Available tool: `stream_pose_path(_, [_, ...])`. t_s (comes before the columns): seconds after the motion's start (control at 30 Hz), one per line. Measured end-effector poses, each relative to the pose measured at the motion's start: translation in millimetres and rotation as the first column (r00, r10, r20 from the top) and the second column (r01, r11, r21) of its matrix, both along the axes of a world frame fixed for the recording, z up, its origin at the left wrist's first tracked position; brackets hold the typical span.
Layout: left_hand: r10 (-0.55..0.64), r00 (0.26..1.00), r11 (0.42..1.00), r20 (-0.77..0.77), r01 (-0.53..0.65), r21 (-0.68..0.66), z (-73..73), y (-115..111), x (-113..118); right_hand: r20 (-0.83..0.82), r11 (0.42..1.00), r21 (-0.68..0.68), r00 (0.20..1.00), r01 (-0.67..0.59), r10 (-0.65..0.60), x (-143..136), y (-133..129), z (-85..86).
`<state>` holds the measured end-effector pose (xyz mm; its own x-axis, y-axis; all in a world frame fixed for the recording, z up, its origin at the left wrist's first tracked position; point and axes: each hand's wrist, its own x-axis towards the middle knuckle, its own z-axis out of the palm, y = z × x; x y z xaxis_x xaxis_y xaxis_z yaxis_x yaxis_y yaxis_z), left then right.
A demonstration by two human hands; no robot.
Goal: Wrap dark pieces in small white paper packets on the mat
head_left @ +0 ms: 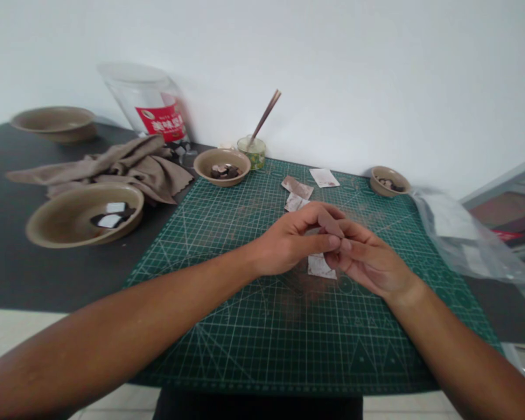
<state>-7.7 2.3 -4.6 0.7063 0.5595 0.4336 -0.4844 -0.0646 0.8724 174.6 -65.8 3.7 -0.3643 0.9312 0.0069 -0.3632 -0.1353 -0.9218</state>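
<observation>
Over the middle of the green cutting mat (254,326), my two hands meet fingertip to fingertip. My left hand (291,242) is closed on a small brownish piece (330,224), with thumb and fingers pinched round it. From the other side, my right hand (370,259) pinches at the same spot; its fingers partly hide what lies between them. Below the hands lies a stained white paper (321,266). Just beyond them are another smudged white paper (296,202) and a brown-coated one (297,188). Brown dust marks the mat.
Bowls with dark pieces stand at left (48,221), back (222,181) and right (389,190). Behind are a cloth (131,169), a large jar (157,114), a cup with sticks (256,157) and a white paper (324,177). A plastic bag (464,233) overlaps the right edge.
</observation>
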Motion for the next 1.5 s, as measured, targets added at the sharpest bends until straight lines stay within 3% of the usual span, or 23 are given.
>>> stream_pose_path(0.43, [0.169,0.985,0.986,-0.047,-0.169,-0.002,4.2,-5.7,6.0,0.075,0.999,0.028,0.997,0.031,-0.033,0.0,0.2,-1.0])
stream_pose_path(0.6, [0.293,0.953,0.955,-0.080,-0.296,-0.022,4.0,-3.9,7.1,0.151,0.979,0.180,0.981,0.094,-0.122,-0.2,-0.6,0.0])
stream_pose_path(0.7, [0.338,0.939,0.939,-0.072,-0.341,-0.038,2.4,-1.5,8.6,0.262,0.911,0.374,0.922,0.176,-0.286,0.0,-3.0,-0.9])
stream_pose_path(0.8, [0.286,0.950,0.951,-0.123,-0.298,-0.089,1.1,-0.6,9.2,0.388,0.753,0.623,0.753,0.210,-0.531,-1.3,-5.8,-1.5])
stream_pose_path(0.9, [0.193,0.965,0.961,-0.175,-0.223,-0.167,0.7,-1.8,8.5,0.432,0.579,0.806,0.549,0.122,-0.716,-3.2,-6.6,-0.7])
stream_pose_path(1.0, [0.138,0.977,0.954,-0.165,-0.176,-0.244,0.5,-2.7,7.8,0.425,0.489,0.872,0.452,0.028,-0.784,-3.9,-5.0,-0.2])
stream_pose_path(1.13, [0.105,0.987,0.940,-0.121,-0.138,-0.311,-1.3,-1.3,8.2,0.416,0.456,0.890,0.428,-0.010,-0.802,-3.1,-2.1,-1.3])
stream_pose_path(1.5, [0.036,0.999,0.922,-0.001,-0.033,-0.386,-1.6,-0.3,7.5,0.470,0.495,0.868,0.378,-0.034,-0.798,-1.2,-1.9,-0.6])
